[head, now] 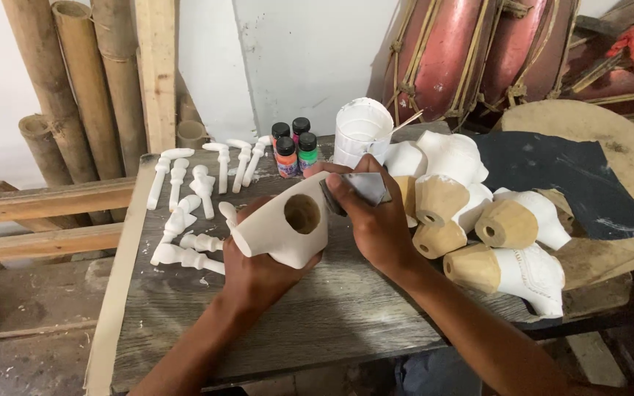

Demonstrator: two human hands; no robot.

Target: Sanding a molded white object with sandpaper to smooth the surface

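Observation:
My left hand (258, 275) grips a white-primed carved wooden body piece (277, 231) from below; a round hole in it faces me. Holding a folded grey sheet of sandpaper (367, 187), my right hand (376, 220) presses it against the top right edge of that piece. Both hands work over a weathered wooden table (332, 315).
Several white turned pegs (185, 213) lie at the left of the table. Small paint bottles (295, 150) and a white plastic cup (361, 132) stand at the back. A heap of similar white and bare-wood carved pieces (478, 227) lies at the right. Bamboo poles (82, 88) lean at the left wall.

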